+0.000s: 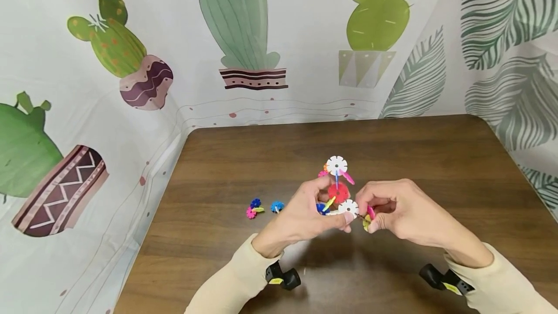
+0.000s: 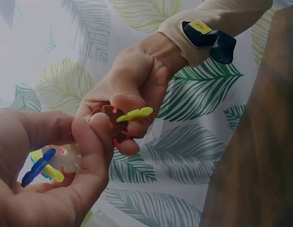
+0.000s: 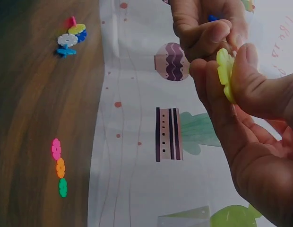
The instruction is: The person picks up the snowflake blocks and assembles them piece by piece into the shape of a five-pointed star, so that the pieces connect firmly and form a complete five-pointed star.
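Note:
In the head view my left hand [image 1: 311, 212] grips a build of notched snowflake discs joined by their slots. On it show a white disc [image 1: 337, 165] at the top, a red disc [image 1: 338, 193] in the middle and another white disc [image 1: 348, 209] by the thumb. My right hand [image 1: 401, 210] pinches a small joined group with a pink disc [image 1: 371, 212], a yellow disc [image 3: 225, 75] and a brownish-red disc [image 2: 119, 126]. Its fingertips are right at the lower white disc's edge. Fingers hide where the two groups meet.
Left of the hands on the brown wooden table [image 1: 244, 159] lie a pink, blue and yellow disc cluster [image 1: 255, 209] and a light blue disc [image 1: 277, 206]. A pink, orange and green disc chain [image 3: 60, 168] lies near the far edge. Behind hangs a cactus-print cloth [image 1: 305, 38].

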{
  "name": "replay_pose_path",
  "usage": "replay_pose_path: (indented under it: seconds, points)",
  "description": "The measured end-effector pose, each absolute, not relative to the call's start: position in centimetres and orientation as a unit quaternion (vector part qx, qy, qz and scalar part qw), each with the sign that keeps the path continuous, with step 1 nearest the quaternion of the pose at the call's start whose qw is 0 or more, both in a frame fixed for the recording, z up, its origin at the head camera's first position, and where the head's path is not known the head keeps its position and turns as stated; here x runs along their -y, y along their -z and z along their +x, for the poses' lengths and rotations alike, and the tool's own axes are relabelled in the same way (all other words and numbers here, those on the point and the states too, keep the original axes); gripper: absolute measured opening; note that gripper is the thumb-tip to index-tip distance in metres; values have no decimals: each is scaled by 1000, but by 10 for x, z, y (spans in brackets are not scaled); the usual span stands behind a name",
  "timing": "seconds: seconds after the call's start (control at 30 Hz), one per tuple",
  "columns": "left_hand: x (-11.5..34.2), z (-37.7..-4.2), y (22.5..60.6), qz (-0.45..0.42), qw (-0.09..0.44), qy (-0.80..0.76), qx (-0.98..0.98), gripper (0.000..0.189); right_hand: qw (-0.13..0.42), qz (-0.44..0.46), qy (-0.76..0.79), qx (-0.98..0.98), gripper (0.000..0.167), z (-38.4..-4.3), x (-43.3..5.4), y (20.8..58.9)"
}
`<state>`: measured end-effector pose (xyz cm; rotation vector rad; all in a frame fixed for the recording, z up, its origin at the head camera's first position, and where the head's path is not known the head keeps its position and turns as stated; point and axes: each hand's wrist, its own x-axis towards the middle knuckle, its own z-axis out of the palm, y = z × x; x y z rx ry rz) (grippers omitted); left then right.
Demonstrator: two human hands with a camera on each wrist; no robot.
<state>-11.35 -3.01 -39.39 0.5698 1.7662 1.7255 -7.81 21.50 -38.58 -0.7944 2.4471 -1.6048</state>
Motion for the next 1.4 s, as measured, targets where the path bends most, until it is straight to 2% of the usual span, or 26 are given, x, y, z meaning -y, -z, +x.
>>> replay_pose_path:
  seconds: [0.2,0.43,0.63,0.73,0.83,0.87,0.97,1.07,1.2,1.4]
  points:
    - [28,-114,400,233,322,-653,-644,36,88,-232,503,-828,47,-77,-214,385]
    - [28,-114,406,232,320,-662,-638,41,72,-230,515,-822,44,-77,-213,392]
    - [37,-114,406,217,296,-652,-664,44,40,-267,514,-815,36,-75,-211,396]
    - [39,-114,406,207,274,-678,-651,36,22,-264,509,-819,39,-74,-212,393]
    - [37,-115,409,196,243,-703,-639,26,20,-220,529,-819,41,-74,-215,395]
    - [36,-116,410,193,229,-706,-642,24,25,-203,541,-816,40,-74,-216,396]
    - [35,-117,413,200,195,-702,-655,19,34,-173,565,-806,21,-76,-218,402]
    - [35,-120,413,218,169,-693,-666,16,38,-184,585,-789,6,-76,-218,404]
    - [36,-121,410,223,163,-669,-690,15,31,-209,591,-778,14,-74,-217,402]
    - [35,-121,407,214,193,-645,-708,16,38,-201,558,-804,26,-71,-217,398]
